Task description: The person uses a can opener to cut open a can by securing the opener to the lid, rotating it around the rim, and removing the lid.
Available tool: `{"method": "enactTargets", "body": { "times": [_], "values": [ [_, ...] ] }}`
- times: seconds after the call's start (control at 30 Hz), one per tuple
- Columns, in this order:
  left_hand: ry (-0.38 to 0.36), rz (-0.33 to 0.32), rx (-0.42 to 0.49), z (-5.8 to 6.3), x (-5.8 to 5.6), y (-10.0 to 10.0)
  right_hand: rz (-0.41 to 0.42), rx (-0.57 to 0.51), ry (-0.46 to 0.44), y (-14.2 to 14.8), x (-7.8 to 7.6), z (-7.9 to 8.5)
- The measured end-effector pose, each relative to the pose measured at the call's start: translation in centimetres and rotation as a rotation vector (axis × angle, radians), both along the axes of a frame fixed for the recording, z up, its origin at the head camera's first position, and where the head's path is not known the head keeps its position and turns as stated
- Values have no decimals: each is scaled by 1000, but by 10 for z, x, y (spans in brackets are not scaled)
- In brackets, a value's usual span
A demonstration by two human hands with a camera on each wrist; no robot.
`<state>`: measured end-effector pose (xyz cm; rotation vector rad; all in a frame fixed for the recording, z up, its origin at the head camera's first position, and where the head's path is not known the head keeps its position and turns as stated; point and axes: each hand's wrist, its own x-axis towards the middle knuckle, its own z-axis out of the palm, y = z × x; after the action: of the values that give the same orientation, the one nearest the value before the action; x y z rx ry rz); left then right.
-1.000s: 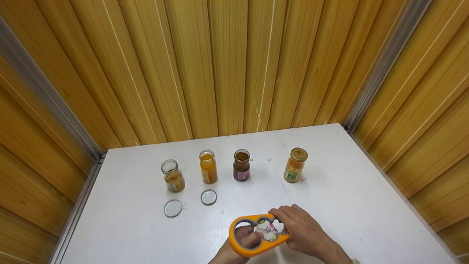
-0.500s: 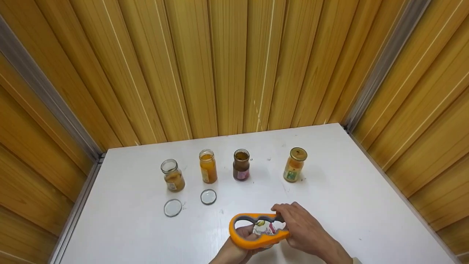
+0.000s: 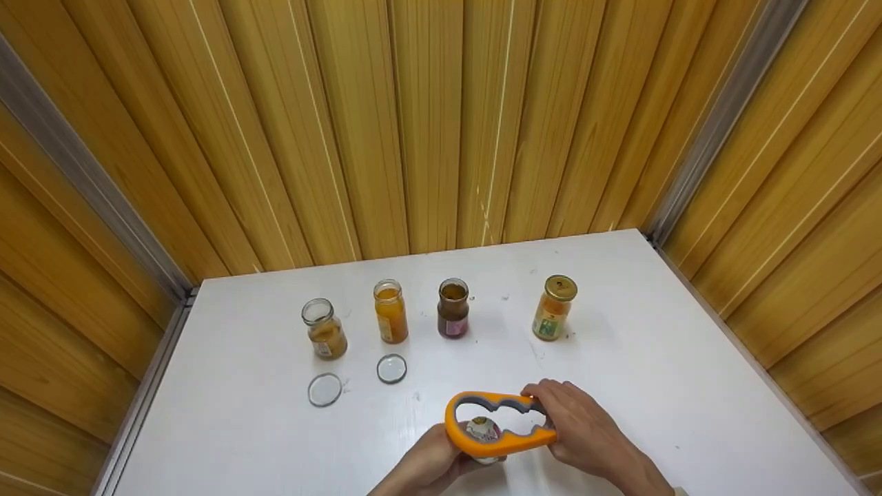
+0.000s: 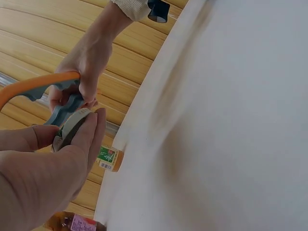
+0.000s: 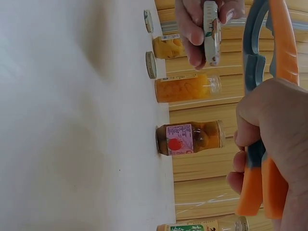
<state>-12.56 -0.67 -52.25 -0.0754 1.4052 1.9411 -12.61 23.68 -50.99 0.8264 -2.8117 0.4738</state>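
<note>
My right hand (image 3: 586, 434) grips the handles of an orange and grey jar opener (image 5: 285, 43), a long loop with scalloped inner edges. Between thumb and fingers, my left hand (image 3: 431, 458) pinches a round jar lid (image 4: 74, 126) with a printed top. The head view shows that lid through the opener's large end; in the right wrist view it is a little apart from the opener. Both hands are raised over the front of the white table (image 3: 275, 448). Beyond them stands an open dark-brown jar (image 3: 453, 313) with a pink label.
Left of the dark jar stand an open jar of orange fruit (image 3: 392, 320) and another open jar (image 3: 327, 339). Two lids, a left one (image 3: 324, 390) and a right one (image 3: 392, 369), lie in front. A gold-lidded jar (image 3: 551, 313) stands at right. Wood-look panels (image 3: 427, 138) enclose the table.
The opener and right hand have shifted slightly right and up. The held lid has come away from the opener's scalloped middle and now shows through its large end. The table jars stay put.
</note>
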Motion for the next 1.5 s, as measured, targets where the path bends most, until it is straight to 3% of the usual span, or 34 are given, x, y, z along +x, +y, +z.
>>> {"method": "enactTargets", "body": {
  "times": [0.2,0.37,0.57,0.8,0.87,1.0,1.07,1.13,1.23,1.37,1.5],
  "values": [
    [93,-1,-65,-1,-27,-14,-30,-7,-37,5,0,-1],
    [274,5,-274,-4,-56,-19,-58,-8,-54,7,0,-2],
    [665,28,-711,-12,-78,-12,-71,-15,-48,7,1,-1],
    [1200,101,-1166,-30,-91,13,-80,-6,-83,7,1,0],
    [1285,102,-1283,-35,-93,19,-76,-7,-85,7,2,0],
    [1229,-19,-1385,-39,-95,27,-68,5,-43,8,2,-1],
    [1242,-110,-1448,-41,-96,28,-73,12,-29,9,3,-2],
    [1267,-153,-1470,-43,-98,28,-77,16,-28,9,3,-2],
    [1350,-154,-1505,-47,-101,27,-86,20,-33,9,3,-3],
    [1429,-88,-1509,-51,-102,26,-90,25,-41,9,3,-3],
    [1435,-65,-1488,-51,-104,25,-91,27,-46,9,4,-2]
  ]
}}
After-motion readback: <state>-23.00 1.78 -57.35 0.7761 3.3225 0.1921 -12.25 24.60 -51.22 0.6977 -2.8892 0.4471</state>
